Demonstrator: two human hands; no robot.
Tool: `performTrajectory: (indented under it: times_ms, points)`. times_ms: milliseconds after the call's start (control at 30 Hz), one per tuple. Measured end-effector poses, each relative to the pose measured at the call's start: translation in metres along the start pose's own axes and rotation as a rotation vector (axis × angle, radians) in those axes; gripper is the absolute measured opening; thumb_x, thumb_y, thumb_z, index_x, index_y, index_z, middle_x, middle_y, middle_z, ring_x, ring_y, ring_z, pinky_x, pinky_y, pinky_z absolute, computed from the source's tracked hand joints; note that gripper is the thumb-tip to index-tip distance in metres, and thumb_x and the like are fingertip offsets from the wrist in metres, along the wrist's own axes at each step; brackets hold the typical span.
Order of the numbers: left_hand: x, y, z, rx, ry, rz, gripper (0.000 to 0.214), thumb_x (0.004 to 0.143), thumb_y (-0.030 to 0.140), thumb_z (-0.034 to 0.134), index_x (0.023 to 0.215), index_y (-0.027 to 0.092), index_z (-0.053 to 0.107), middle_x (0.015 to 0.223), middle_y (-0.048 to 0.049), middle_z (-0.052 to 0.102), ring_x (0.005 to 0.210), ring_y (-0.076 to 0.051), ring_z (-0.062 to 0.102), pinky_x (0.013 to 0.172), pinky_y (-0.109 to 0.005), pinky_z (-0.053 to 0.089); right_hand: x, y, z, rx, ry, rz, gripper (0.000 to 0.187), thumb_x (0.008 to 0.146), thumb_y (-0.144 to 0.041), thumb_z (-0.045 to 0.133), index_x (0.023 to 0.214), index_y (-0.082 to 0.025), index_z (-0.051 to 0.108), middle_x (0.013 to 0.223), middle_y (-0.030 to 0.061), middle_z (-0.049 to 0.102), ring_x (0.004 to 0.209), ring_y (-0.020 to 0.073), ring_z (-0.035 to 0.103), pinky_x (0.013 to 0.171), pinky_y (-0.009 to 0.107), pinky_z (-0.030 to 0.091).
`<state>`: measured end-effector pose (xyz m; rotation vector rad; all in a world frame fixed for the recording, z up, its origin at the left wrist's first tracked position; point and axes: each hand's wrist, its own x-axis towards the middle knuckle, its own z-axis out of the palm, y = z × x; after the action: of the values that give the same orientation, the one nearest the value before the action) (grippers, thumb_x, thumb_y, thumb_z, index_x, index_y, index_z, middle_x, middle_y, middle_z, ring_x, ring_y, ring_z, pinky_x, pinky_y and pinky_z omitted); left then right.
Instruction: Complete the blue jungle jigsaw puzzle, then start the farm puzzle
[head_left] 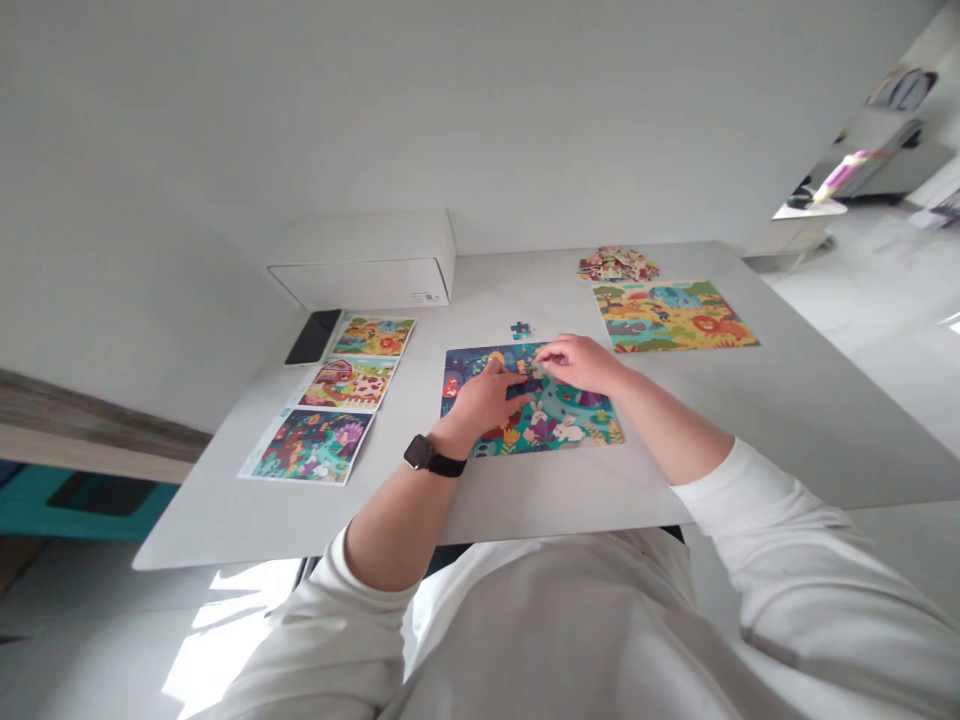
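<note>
A colourful jigsaw puzzle (559, 422) with rabbits along its near edge lies flat on the white table (787, 400). My left hand (484, 395), with a black watch on the wrist, rests on the puzzle's left half with its fingers pressed down. My right hand (581, 360) is over the puzzle's top edge, fingers pinched on a puzzle piece (537, 368). One loose blue piece (520, 329) lies just beyond the puzzle.
A finished animal puzzle (671, 315) lies at the right, with a heap of loose pieces (617, 264) behind it. Three picture cards (349, 383) line the left, beside a black phone (313, 337). A white box (367, 262) stands against the wall.
</note>
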<state>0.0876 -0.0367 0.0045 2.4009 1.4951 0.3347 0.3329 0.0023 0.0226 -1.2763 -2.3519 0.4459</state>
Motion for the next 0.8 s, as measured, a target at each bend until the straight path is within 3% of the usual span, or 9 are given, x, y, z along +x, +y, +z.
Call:
performTrajectory:
  times_ms: [67, 167, 333, 433, 600, 800]
  points:
    - [0.000, -0.001, 0.000, -0.016, 0.013, -0.001, 0.046, 0.098, 0.051, 0.075, 0.139, 0.029, 0.077, 0.137, -0.0119, 0.064, 0.109, -0.029, 0.074, 0.091, -0.035, 0.060, 0.015, 0.010, -0.005, -0.039, 0.100, 0.070, 0.019, 0.092, -0.020, 0.074, 0.108, -0.023, 0.084, 0.108, 0.0058, 0.079, 0.095, 0.0205, 0.071, 0.091, 0.032, 0.055]
    - [0.000, -0.005, -0.001, -0.073, 0.030, 0.013, 0.048, 0.095, 0.052, 0.079, 0.137, 0.028, 0.077, 0.131, -0.0102, 0.067, 0.103, -0.027, 0.074, 0.088, -0.034, 0.059, 0.041, 0.022, -0.007, -0.112, 0.147, 0.156, 0.022, 0.090, -0.023, 0.079, 0.112, -0.023, 0.084, 0.113, 0.0097, 0.079, 0.105, 0.0245, 0.073, 0.096, 0.035, 0.056]
    - [0.002, -0.012, -0.004, -0.205, 0.115, 0.049, 0.037, 0.098, 0.045, 0.075, 0.128, 0.024, 0.077, 0.117, -0.0075, 0.073, 0.104, -0.025, 0.073, 0.093, -0.035, 0.058, 0.081, 0.035, 0.009, -0.206, 0.103, 0.241, 0.034, 0.092, -0.032, 0.082, 0.124, -0.021, 0.082, 0.119, 0.0149, 0.079, 0.107, 0.0276, 0.075, 0.099, 0.037, 0.057]
    - [0.004, -0.014, -0.005, -0.253, 0.191, 0.021, 0.027, 0.100, 0.038, 0.071, 0.121, 0.022, 0.077, 0.112, -0.0072, 0.076, 0.103, -0.024, 0.072, 0.095, -0.035, 0.058, 0.097, 0.043, 0.022, -0.205, 0.050, 0.219, 0.033, 0.086, -0.034, 0.087, 0.117, -0.023, 0.084, 0.113, 0.0122, 0.079, 0.098, 0.0259, 0.075, 0.095, 0.036, 0.058]
    - [0.005, -0.014, -0.006, -0.284, 0.247, 0.008, 0.025, 0.101, 0.035, 0.069, 0.120, 0.021, 0.076, 0.106, -0.0065, 0.075, 0.096, -0.023, 0.072, 0.089, -0.034, 0.057, 0.105, 0.046, 0.029, -0.118, 0.075, 0.241, 0.035, 0.072, -0.026, 0.092, 0.105, -0.022, 0.082, 0.107, 0.0088, 0.077, 0.092, 0.0230, 0.072, 0.090, 0.034, 0.058]
    - [0.003, -0.011, -0.007, -0.286, 0.241, 0.041, 0.023, 0.102, 0.031, 0.067, 0.120, 0.021, 0.076, 0.106, -0.0066, 0.076, 0.096, -0.023, 0.072, 0.089, -0.033, 0.057, 0.088, 0.037, 0.011, 0.259, 0.169, 0.303, 0.019, 0.077, -0.024, 0.080, 0.091, -0.021, 0.069, 0.084, 0.0009, 0.073, 0.080, 0.0193, 0.068, 0.083, 0.034, 0.055]
